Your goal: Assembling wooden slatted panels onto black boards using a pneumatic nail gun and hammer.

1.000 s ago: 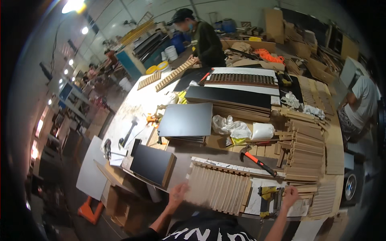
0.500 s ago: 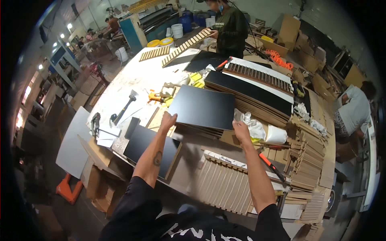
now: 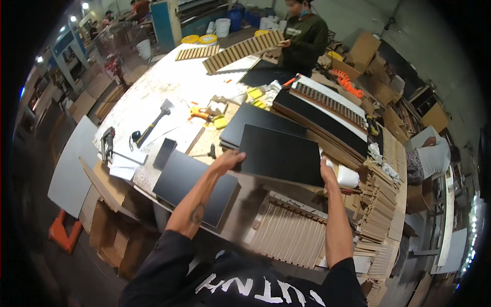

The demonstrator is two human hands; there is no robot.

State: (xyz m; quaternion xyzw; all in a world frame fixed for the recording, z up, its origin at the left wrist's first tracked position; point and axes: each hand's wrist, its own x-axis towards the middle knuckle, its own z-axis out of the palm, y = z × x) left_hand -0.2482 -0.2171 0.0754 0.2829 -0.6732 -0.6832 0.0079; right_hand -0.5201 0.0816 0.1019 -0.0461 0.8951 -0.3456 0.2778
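Between my two hands is a flat black rectangular panel (image 3: pixel 280 156), lifted and tilted. My left hand (image 3: pixel 229 160) grips its left edge. On the opposite edge my right hand (image 3: pixel 328 172) is closed, thumb on top. Just behind it lies another black panel (image 3: pixel 255 122), partly covered by the held one. A separate dark panel (image 3: pixel 192 185) rests on the table by my left forearm. Nearer my body, between my arms, sits a slatted wooden frame (image 3: pixel 289 233) with parallel strips.
Left on the table are a hammer-like tool (image 3: pixel 153 123), a nail gun (image 3: pixel 107 143) and an orange-yellow tool (image 3: pixel 200 113). Long black boards (image 3: pixel 322 123) are stacked at right, beside wooden strips (image 3: pixel 376 204). Across the table, a person (image 3: pixel 303 41) holds a slatted piece (image 3: pixel 245 51).
The held panel has come toward me and rightward, uncovering the panel behind it. Both hands moved with it. The other person's slatted piece has shifted and turned.
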